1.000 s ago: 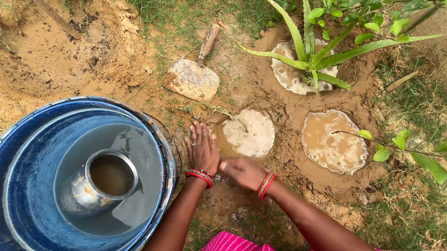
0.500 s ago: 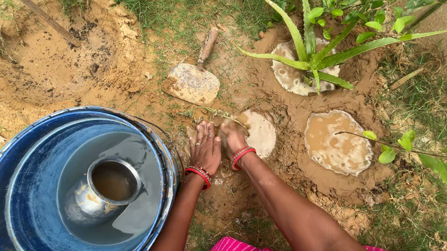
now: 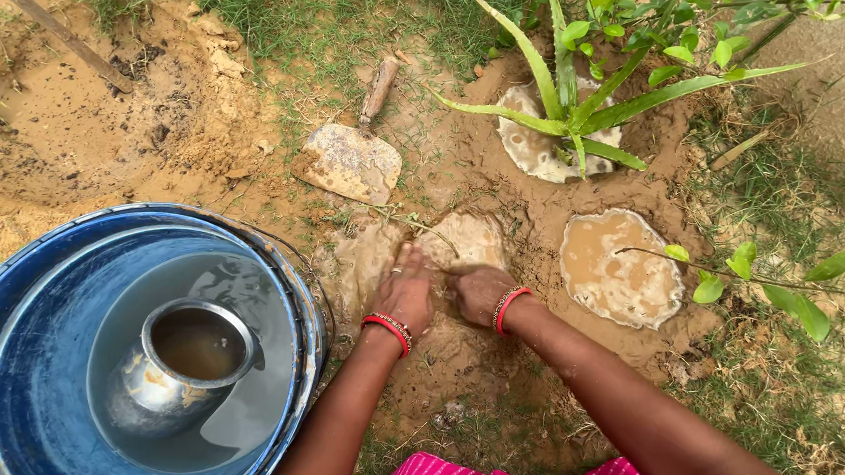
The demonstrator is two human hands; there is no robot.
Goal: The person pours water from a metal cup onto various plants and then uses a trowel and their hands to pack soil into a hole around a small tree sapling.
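Note:
My left hand (image 3: 406, 292) and my right hand (image 3: 479, 294) press side by side into wet mud at the near rim of a small water-filled hole (image 3: 467, 238). A thin twig stands in that hole. Both hands have their fingers curled into the mud, and red bangles circle both wrists. Whether they grip a lump of mud I cannot tell. Further right lies a second muddy puddle (image 3: 618, 268) with a thin-stemmed seedling (image 3: 723, 276) leaning over it.
A blue tub (image 3: 34, 373) of water holds a steel pot (image 3: 188, 363) at the left. A mud-caked trowel (image 3: 350, 160) lies beyond the hands. A long-leaved plant (image 3: 568, 120) stands in a third puddle at the back. Dug sandy earth is top left, grass right.
My right hand has come back from the hole's rim to sit beside my left hand, and both have curled into the mud. The view has shifted slightly.

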